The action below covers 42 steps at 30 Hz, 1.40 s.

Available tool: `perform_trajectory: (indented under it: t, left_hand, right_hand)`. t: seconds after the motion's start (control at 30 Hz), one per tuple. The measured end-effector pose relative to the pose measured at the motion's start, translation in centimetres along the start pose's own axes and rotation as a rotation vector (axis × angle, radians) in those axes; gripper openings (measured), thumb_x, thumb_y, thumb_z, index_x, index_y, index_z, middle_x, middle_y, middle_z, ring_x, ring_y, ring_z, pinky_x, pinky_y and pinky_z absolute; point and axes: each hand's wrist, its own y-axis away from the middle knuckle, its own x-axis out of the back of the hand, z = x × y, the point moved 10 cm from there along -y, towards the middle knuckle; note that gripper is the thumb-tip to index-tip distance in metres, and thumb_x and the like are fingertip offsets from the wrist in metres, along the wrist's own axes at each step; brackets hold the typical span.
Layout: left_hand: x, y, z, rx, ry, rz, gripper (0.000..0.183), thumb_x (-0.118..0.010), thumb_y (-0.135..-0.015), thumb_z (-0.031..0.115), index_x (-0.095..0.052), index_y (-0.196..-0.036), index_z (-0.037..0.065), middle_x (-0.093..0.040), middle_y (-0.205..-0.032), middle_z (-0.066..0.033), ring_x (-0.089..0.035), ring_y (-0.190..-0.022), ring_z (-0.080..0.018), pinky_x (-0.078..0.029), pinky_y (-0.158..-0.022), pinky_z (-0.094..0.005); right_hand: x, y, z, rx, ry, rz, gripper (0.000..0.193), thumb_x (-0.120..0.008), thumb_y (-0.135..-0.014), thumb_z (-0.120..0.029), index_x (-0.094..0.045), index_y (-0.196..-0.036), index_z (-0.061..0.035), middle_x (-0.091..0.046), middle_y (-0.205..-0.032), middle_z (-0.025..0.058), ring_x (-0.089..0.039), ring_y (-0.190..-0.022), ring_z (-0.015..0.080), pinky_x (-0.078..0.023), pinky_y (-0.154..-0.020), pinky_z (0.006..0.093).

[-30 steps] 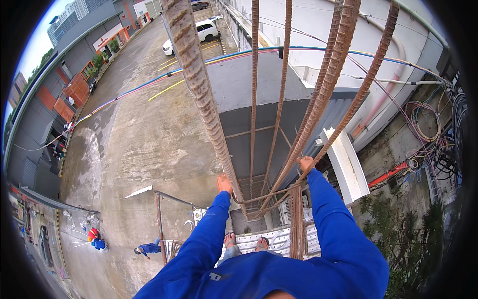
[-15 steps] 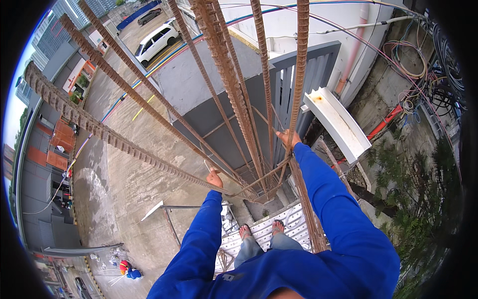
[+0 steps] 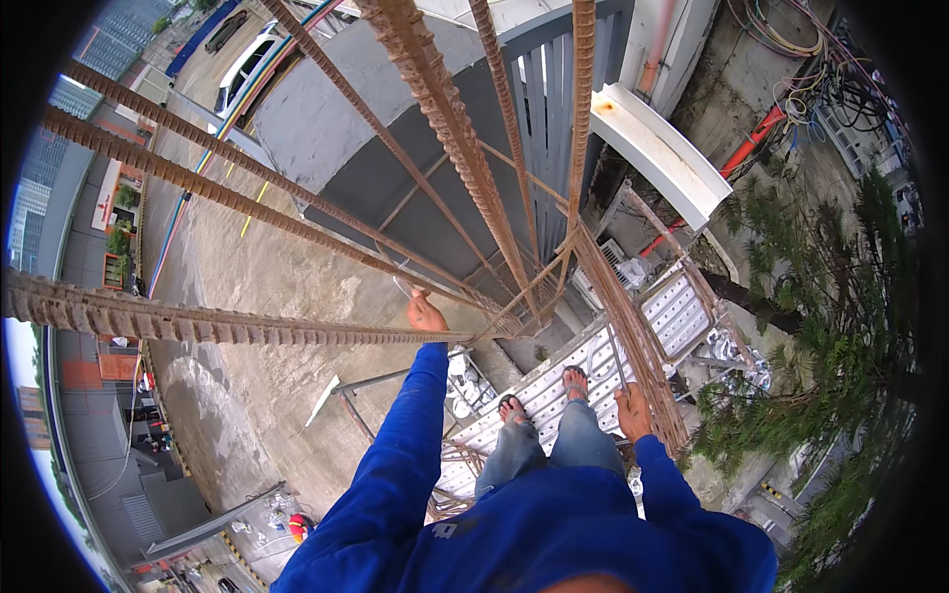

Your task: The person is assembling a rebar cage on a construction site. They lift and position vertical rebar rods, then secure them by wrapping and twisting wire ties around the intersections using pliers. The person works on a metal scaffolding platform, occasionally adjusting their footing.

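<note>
Tall rusty rebars (image 3: 474, 148) rise in a cage in front of me, joined lower down by bent rebar ties (image 3: 565, 247). My left hand (image 3: 425, 312) is closed beside the left bars, behind the nearest thick rebar (image 3: 217, 322), which crosses in front of its wrist. A small pale piece shows at its fingers; its kind is unclear. Low at my right side, my right hand (image 3: 633, 411) is closed around a thin dark rod (image 3: 617, 358). It is next to a bundle of long rusty bars (image 3: 625, 331) slanting down beside the platform.
My feet stand on a perforated metal platform (image 3: 539, 400) high above the concrete ground (image 3: 267, 316). Beyond the cage is a grey wall block (image 3: 395, 158). To the right are a white metal channel (image 3: 662, 153), leafy branches (image 3: 801, 366) and tangled cables (image 3: 840, 94).
My right hand has left the upright bars and ties and come down and back toward my right side. The left hand stays by the left bars. The view has shifted.
</note>
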Motion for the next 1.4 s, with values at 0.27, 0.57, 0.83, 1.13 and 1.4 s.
perform_trajectory:
  t: [0.27, 0.57, 0.83, 1.13, 1.4]
  left_hand:
    - [1.2, 1.1, 3.9, -0.159, 0.185, 0.210, 0.039, -0.043, -0.101, 0.029, -0.054, -0.123, -0.002, -0.064, -0.095, -0.0158, -0.058, -0.089, -0.0300, -0.044, -0.086, -0.0383]
    - [2.2, 3.0, 6.5, -0.316, 0.710, 0.126, 0.034, -0.055, -0.079, -0.009, -0.052, -0.112, -0.001, -0.039, -0.074, 0.0037, -0.036, -0.066, -0.0040, -0.030, -0.061, -0.0187]
    - [2.5, 3.8, 9.0, -0.542, 0.708, 0.070, 0.015, -0.051, -0.077, 0.002, -0.061, -0.088, -0.001, -0.051, -0.076, -0.0011, -0.041, -0.068, -0.0083, -0.034, -0.063, -0.0228]
    - [2.5, 3.8, 8.3, -0.932, 0.663, 0.128, 0.013, -0.049, -0.077, 0.006, -0.053, -0.071, -0.005, -0.046, -0.081, -0.0060, -0.043, -0.080, -0.0152, -0.035, -0.072, -0.0260]
    - [2.4, 2.8, 7.1, -0.900, 0.717, 0.148, 0.013, -0.046, -0.078, 0.005, -0.047, -0.066, -0.001, -0.041, -0.078, -0.0042, -0.040, -0.075, -0.0140, -0.035, -0.070, -0.0277]
  right_hand:
    - [-17.1, -6.4, -5.8, 0.179, -0.126, -0.087, 0.035, -0.051, -0.097, -0.035, -0.056, -0.105, -0.0018, -0.062, -0.075, 0.0203, -0.061, -0.074, 0.0413, -0.046, -0.068, 0.0464]
    - [-24.7, -21.7, -22.8, 0.766, -0.483, 0.033, 0.043, -0.052, -0.098, -0.038, -0.056, -0.113, 0.0026, -0.064, -0.091, 0.0224, -0.063, -0.090, 0.0404, -0.049, -0.078, 0.0438]
    - [-23.5, -26.3, -37.9, 1.121, -0.645, 0.273, 0.038, -0.053, -0.099, -0.037, -0.053, -0.096, 0.0015, -0.057, -0.064, 0.0142, -0.059, -0.058, 0.0303, -0.045, -0.057, 0.0388]
    - [-28.4, -29.2, -35.2, 1.198, -0.548, 0.498, 0.041, -0.051, -0.099, -0.037, -0.052, -0.105, 0.0035, -0.060, -0.077, 0.0273, -0.059, -0.080, 0.0477, -0.046, -0.071, 0.0519]
    - [-27.7, -31.8, -32.7, 1.084, -0.572, 0.384, 0.033, -0.053, -0.098, -0.031, -0.053, -0.101, 0.0018, -0.062, -0.072, 0.0259, -0.062, -0.078, 0.0468, -0.047, -0.067, 0.0525]
